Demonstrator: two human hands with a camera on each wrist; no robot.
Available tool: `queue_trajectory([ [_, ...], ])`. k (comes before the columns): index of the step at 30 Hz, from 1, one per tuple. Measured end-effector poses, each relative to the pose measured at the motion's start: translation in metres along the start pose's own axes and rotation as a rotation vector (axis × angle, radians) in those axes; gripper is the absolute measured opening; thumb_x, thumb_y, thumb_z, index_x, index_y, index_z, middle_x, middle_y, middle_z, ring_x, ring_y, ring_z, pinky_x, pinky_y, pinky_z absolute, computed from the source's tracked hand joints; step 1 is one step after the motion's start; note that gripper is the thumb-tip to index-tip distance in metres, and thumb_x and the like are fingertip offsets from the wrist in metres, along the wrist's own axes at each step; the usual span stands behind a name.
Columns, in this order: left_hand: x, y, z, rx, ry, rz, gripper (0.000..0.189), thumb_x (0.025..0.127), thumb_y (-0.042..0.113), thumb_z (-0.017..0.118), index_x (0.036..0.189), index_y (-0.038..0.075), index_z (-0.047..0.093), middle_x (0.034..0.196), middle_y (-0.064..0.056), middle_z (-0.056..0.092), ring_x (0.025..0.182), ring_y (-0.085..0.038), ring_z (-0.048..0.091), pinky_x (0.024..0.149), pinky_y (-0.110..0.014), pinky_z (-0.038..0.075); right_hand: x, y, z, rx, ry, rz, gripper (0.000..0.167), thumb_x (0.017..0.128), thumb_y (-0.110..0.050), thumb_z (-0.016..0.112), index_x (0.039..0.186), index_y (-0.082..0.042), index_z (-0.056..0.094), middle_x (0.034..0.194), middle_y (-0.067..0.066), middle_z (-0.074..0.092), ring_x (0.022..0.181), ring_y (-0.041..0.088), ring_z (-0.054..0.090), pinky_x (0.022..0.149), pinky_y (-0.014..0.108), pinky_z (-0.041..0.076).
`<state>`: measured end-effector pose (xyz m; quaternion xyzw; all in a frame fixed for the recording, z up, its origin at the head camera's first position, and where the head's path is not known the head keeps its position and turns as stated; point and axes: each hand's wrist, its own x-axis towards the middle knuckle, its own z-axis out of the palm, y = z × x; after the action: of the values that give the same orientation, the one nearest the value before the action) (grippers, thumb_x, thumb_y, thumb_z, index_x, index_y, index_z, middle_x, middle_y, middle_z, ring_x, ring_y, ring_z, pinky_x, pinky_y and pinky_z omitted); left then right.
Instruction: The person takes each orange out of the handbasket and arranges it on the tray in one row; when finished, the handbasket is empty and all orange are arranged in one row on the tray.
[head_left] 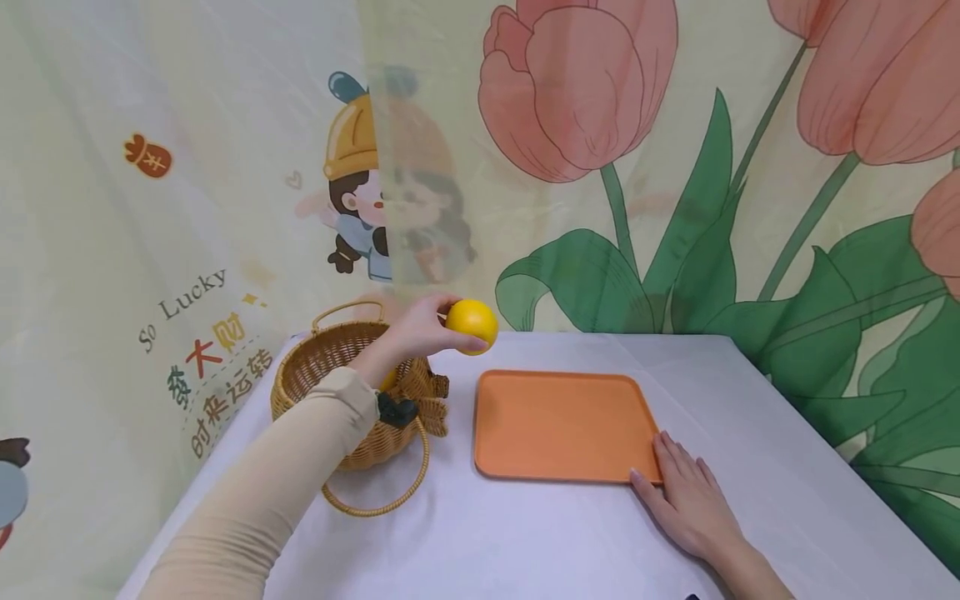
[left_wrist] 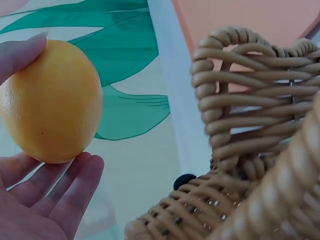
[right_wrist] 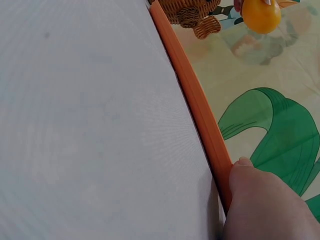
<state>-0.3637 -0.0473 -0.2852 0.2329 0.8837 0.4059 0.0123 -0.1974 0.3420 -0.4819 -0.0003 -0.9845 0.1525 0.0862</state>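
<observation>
An orange (head_left: pixel 472 327) is pinched between the thumb and fingers of my left hand (head_left: pixel 426 327). This hand holds the fruit in the air, right of a wicker basket (head_left: pixel 300 367) and above the table. In the left wrist view, the orange (left_wrist: pixel 52 102) shows a smooth yellow-orange skin, with fingers under it. My right hand (head_left: pixel 693 504) rests at the near right corner of an orange tray (head_left: pixel 562 425), thumb on the front edge and fingers along the right edge. The thumb also touches the tray's rim (right_wrist: pixel 192 95) in the right wrist view.
The basket's looped handle (head_left: pixel 375 510) lies toward the front, and another handle stands at its back. A yellow piece (head_left: pixel 388 381) shows inside the basket, partly hidden by my left forearm. A white cloth covers the table (head_left: pixel 450 542); a printed curtain (head_left: pixel 600 250) hangs behind.
</observation>
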Motion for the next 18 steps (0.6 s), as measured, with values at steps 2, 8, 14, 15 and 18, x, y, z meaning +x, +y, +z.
queue_trajectory([
  [2, 0.0, 0.0, 0.002, 0.009, 0.0, 0.007, 0.08, 0.073, 0.038, 0.092, 0.139, 0.006, 0.059, 0.116, -0.01, 0.064, 0.099, -0.027, 0.062, 0.082, -0.039, 0.054, 0.001, 0.0, 0.001, -0.001, 0.003, -0.003, 0.096, 0.102, -0.066, 0.041, 0.156, 0.011, 0.026, 0.161, 0.032, 0.024, 0.146, 0.052, 0.023, 0.115, 0.069, 0.011],
  [8, 0.002, 0.003, 0.012, 0.027, -0.018, 0.008, 0.079, 0.074, 0.039, 0.091, 0.139, 0.007, 0.059, 0.116, -0.008, 0.064, 0.1, -0.026, 0.061, 0.082, -0.039, 0.052, 0.001, -0.001, 0.0, -0.01, 0.008, -0.01, 0.094, 0.102, -0.065, 0.042, 0.156, 0.011, 0.026, 0.161, 0.032, 0.025, 0.146, 0.052, 0.024, 0.115, 0.069, 0.012],
  [14, 0.005, 0.008, 0.023, 0.054, -0.035, 0.01, 0.083, 0.073, 0.043, 0.091, 0.141, 0.009, 0.058, 0.119, -0.006, 0.064, 0.102, -0.025, 0.061, 0.083, -0.039, 0.052, -0.001, -0.001, -0.002, -0.014, 0.014, -0.009, 0.095, 0.102, -0.065, 0.042, 0.156, 0.012, 0.026, 0.161, 0.032, 0.026, 0.145, 0.052, 0.025, 0.115, 0.069, 0.012],
  [15, 0.005, 0.008, 0.024, 0.06, -0.035, 0.014, 0.084, 0.072, 0.044, 0.091, 0.141, 0.009, 0.058, 0.118, -0.005, 0.065, 0.103, -0.024, 0.061, 0.083, -0.039, 0.052, -0.001, -0.001, -0.002, -0.013, 0.014, -0.009, 0.095, 0.102, -0.065, 0.042, 0.156, 0.012, 0.026, 0.161, 0.032, 0.026, 0.145, 0.052, 0.025, 0.115, 0.069, 0.013],
  [18, 0.007, 0.009, 0.029, 0.07, -0.034, 0.022, 0.084, 0.071, 0.045, 0.091, 0.14, 0.009, 0.059, 0.117, -0.004, 0.065, 0.103, -0.023, 0.061, 0.083, -0.038, 0.053, -0.002, -0.001, -0.002, -0.01, 0.013, -0.009, 0.095, 0.102, -0.064, 0.043, 0.156, 0.012, 0.027, 0.16, 0.032, 0.026, 0.145, 0.052, 0.025, 0.115, 0.069, 0.013],
])
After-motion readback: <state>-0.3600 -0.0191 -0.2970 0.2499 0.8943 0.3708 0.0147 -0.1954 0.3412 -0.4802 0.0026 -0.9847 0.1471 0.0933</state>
